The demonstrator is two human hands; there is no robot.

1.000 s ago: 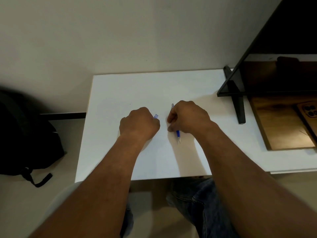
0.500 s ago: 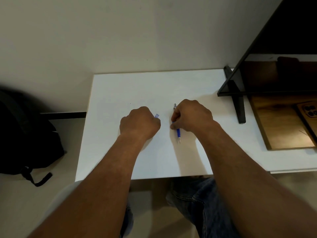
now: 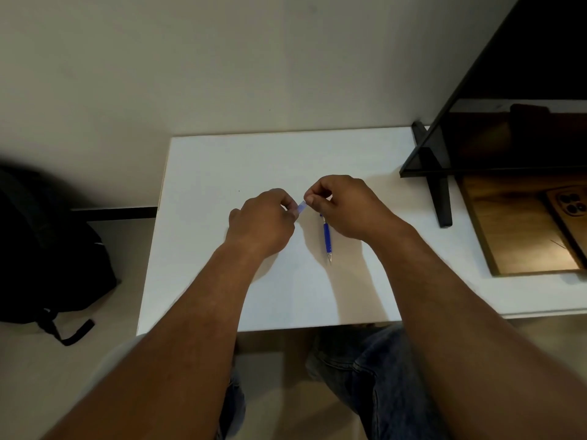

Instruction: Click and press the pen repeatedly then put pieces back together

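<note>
**Mia:** Now the right hand (image 3: 346, 208) has let go of the blue pen (image 3: 327, 238). A moment ago it held the pen. It has slid over to meet the left hand (image 3: 263, 222).

**Ben:** What are both hands holding?

**Mia:** A tiny see-through cap (image 3: 301, 206), a bit blue. The left hand pinches one end and the right hand pinches the other end. The fingers of both hands are curled in tight, so the hands are narrow, not wide.

**Ben:** Where is the cap?

**Mia:** Up in the air between the two hands, just over the middle of the white desk (image 3: 222, 173).

**Ben:** Is it hard to hold?

**Mia:** I think so. It looks very small and light, and smooth plastic can slip. It is likely stiff, not soft. Fingertips on its two ends seem the best place to grab it.

**Ben:** And the pen?

**Mia:** It lies flat on the desk, just below the right hand, with its silver tip toward the person.

**Ben:** What else is around?

**Mia:** A black screen (image 3: 508, 134) stands at the right on a dark stand. A brown wooden board (image 3: 521, 236) lies under it with a phone (image 3: 571, 214) on it. A black backpack (image 3: 47, 249) sits on the floor at the left.
</note>
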